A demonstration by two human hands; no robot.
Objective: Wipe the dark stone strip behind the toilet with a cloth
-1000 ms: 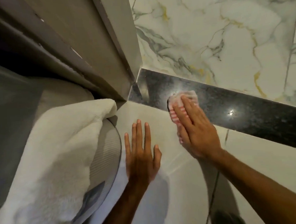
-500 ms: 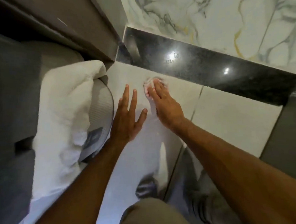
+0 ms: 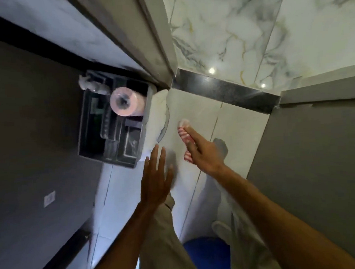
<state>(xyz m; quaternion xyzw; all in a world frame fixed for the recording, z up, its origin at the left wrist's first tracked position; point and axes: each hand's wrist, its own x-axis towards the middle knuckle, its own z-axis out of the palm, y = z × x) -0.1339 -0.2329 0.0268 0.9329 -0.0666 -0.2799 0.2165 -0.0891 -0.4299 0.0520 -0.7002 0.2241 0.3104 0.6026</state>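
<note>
Progress looks partial at best, judging from how things lie: the dark stone strip (image 3: 228,90) runs along the foot of the marbled wall (image 3: 239,30), glossy and catching two small glints of light, but no streaks or residue can be made out either way, so how much of it is clean cannot be told. What is plain is that the cloth (image 3: 184,137) is not on the strip at this instant. It lies on the pale tiled ledge (image 3: 243,130) nearer the person, well short of the dark band.

Both hands are out over that ledge. The right hand (image 3: 203,151) presses the red-and-white striped cloth flat under extended fingers (image 3: 193,134), the fabric showing beyond the fingertips and along the thumb side; it is pinned, not bunched in a fist. The left hand (image 3: 155,177) is spread and bare, fingers apart, close over the tile beside a white towel (image 3: 154,123) and a grey caddy (image 3: 111,123) holding a pink paper roll (image 3: 126,104); whether its palm touches the tile is unclear because of blur.

From the cloth, the strip lies up and away, beyond the right fingertips, with a stretch of light tile between. To go on wiping, the right hand would need to carry the cloth forward onto the dark stone.
</note>
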